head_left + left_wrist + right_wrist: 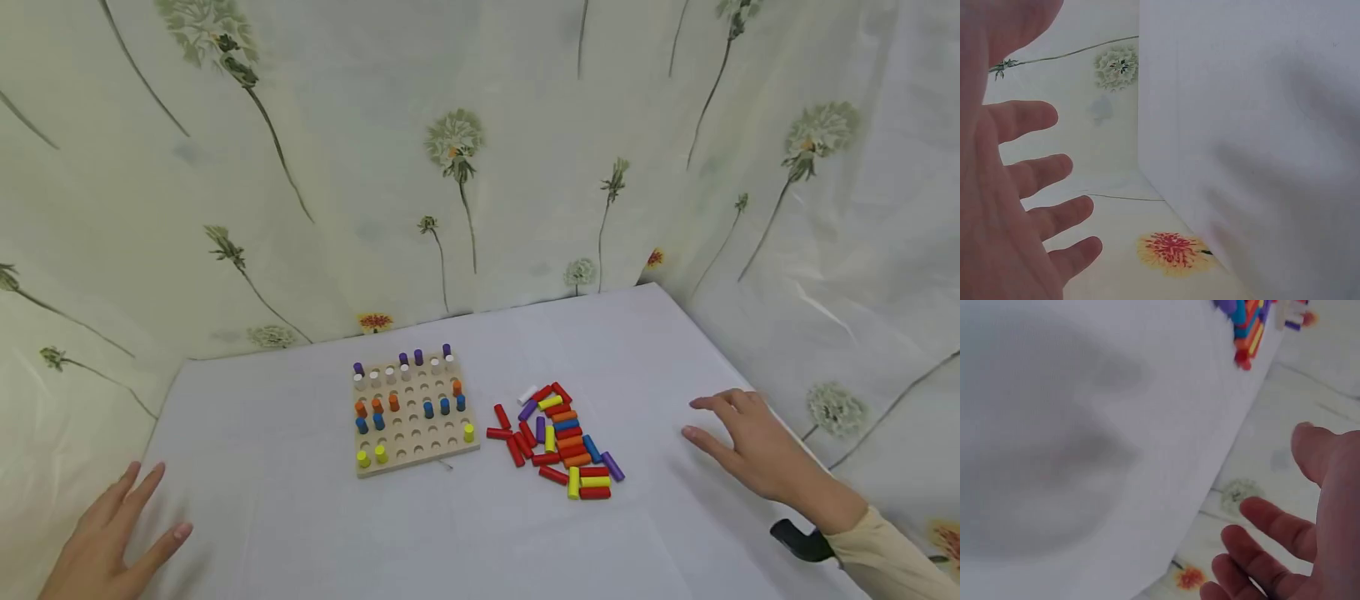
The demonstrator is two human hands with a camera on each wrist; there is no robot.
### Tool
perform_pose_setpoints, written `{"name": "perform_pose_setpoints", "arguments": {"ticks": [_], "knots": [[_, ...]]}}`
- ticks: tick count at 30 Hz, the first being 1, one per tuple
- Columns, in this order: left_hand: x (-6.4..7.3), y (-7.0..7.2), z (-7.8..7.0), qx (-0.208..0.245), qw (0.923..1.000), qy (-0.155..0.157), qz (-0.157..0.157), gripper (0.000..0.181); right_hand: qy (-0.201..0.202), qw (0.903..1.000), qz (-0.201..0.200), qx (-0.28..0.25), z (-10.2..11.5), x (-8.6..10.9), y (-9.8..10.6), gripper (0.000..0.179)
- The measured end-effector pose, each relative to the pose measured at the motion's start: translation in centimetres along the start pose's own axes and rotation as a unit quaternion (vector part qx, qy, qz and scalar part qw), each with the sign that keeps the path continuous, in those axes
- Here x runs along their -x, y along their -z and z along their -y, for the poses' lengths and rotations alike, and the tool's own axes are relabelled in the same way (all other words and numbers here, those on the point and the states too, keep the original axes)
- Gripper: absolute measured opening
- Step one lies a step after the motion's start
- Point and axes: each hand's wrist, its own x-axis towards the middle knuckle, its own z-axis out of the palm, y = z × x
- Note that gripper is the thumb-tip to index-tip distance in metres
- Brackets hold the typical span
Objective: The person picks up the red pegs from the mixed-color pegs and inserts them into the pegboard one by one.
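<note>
A wooden pegboard (pixel 420 425) lies left of the middle of the table, with purple, white, orange, blue and yellow pegs standing in some of its holes. To its right is a loose pile of pegs (pixel 567 433), many of them red. My left hand (pixel 112 537) hovers over the table's left side, fingers spread, holding nothing. Over the right side hangs my right hand (pixel 757 446), fingers relaxed and thumb apart, also holding nothing. In the right wrist view part of the peg pile (pixel 1249 331) shows beyond that hand.
The white tabletop (pixel 300 533) meets a cloth backdrop (pixel 360 167) printed with dandelions at the back and sides. A black curved object (pixel 801 542) sits by the right wrist. One white peg (pixel 527 395) lies at the pile's far edge.
</note>
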Motion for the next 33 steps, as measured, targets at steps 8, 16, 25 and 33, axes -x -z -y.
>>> {"name": "perform_pose_setpoints", "arguments": {"ticks": [8, 16, 25, 33], "knots": [[-0.5, -1.1, -1.3, 0.066, 0.9976, -0.018, -0.006, 0.082, 0.044, 0.9982, 0.004, -0.042, 5.8, 0.3, -2.9, 0.027], [-1.9, -3.3, -5.9, 0.085, 0.9963, -0.012, 0.0, 0.071, 0.034, 0.992, 0.042, -0.114, 8.6, 0.6, -5.7, 0.024], [-6.1, -8.6, -10.1, 0.159, 0.9867, -0.03, 0.01, 0.071, 0.037, 0.995, 0.022, -0.09, 9.0, 0.9, -7.3, 0.024], [-8.5, -10.9, -12.6, 0.21, 0.9764, -0.022, 0.046, 0.081, 0.024, 0.9961, 0.027, -0.081, 8.6, 1.7, -8.4, 0.022]]}}
